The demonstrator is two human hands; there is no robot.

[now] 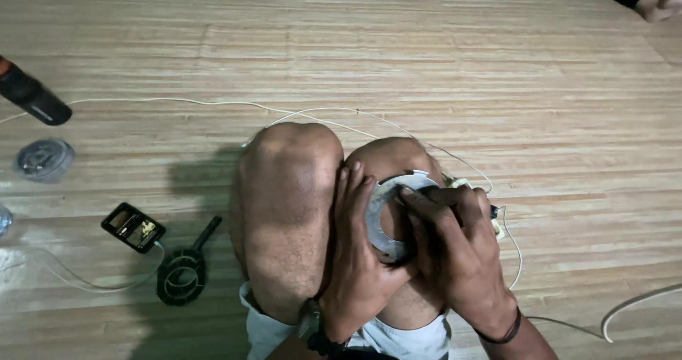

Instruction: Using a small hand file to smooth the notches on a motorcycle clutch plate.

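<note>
- flat grey ring (375,214) resting on the right knee (398,164), held between both hands; work judged mid-way, nothing seen fixed or finished.
- left hand (359,250) closed on the ring's inner rim; right hand (455,243) pinching its upper edge, a small white part partly hidden beneath.
- on the wooden floor (426,54): white cable (213,104), phone (133,226), black ring tool (183,275), clear lid (44,159), dark bottle (32,95).
- knees crowding the grip; another person's hand (657,1) at far corner.

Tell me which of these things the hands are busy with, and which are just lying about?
In use:
- left hand steadying a flat grey ring on the knee
- right hand pressing on the ring's upper edge
- white cord running beside the right hand

Lying about on the wooden floor:
- phone
- black round frame with a handle
- clear round lid
- dark bottle
</note>
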